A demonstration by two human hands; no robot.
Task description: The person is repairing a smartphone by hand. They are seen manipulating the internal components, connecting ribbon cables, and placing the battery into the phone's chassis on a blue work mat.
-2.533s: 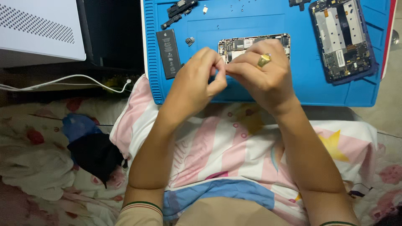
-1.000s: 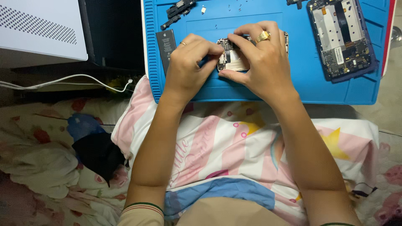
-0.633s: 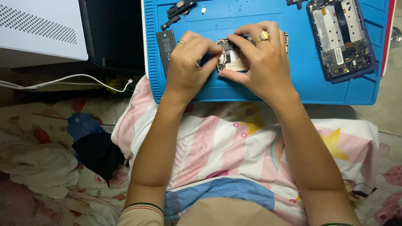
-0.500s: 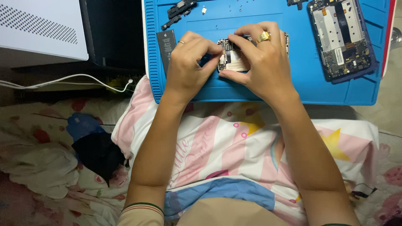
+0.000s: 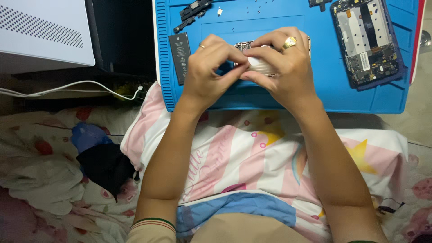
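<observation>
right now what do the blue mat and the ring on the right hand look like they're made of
Blue mat: probably silicone or rubber, matte, with a ribbed edge and moulded recesses. Ring on the right hand: yellow metal, maybe gold, since it glints.

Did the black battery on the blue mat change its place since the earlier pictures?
No. The black battery lies beside the left ribbed edge of the blue mat, just left of the left hand, as before.

Even, soft indoor light falling from above, faint shadow pooling beneath the hands [image 5: 252,67], blue mat [image 5: 279,96] showing no glare, fingertips blurring slightly.
</observation>
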